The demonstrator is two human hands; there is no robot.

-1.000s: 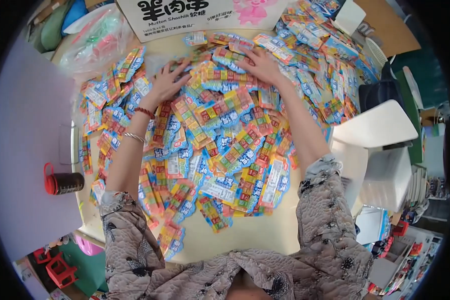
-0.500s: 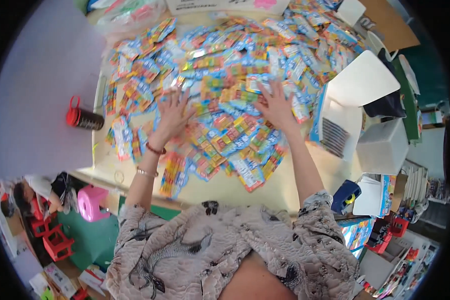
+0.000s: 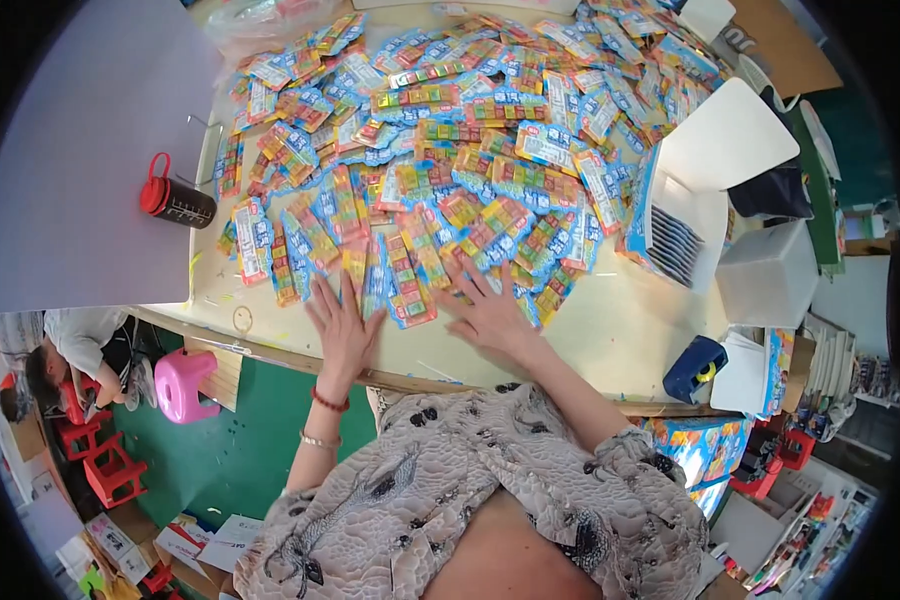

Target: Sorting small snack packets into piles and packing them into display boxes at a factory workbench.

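Both hands lie flat and open on the surface [image 3: 610, 330], with the fingers spread, at the near edge of a very large heap of small colourful packets [image 3: 450, 150]. The left hand [image 3: 342, 325] rests with its fingertips on the lowest packets, near a blue and yellow one, and the right hand [image 3: 492, 315] presses on the packets just beside it; neither hand grips anything, they only touch the packets from above. The heap covers most of the surface, from the hands up to the far edge, and the packets overlap each other in many directions. I judge that the step in hand is drawing or spreading the near part of the heap with flat palms, not picking single pieces. The next move probably calls for a light, even pressure, so that the packets slide together and do not slip over the near edge of the surface, which is close to the wrists. At the left a dark bottle with a red cap [image 3: 175, 200] lies on the surface, well apart from the hands. At the right stands an open white box [image 3: 710, 190] with packets in rows inside, and a blue tape dispenser [image 3: 692, 368] sits nearer the edge. Below at the left a pink stool [image 3: 182, 382] is on the green floor.
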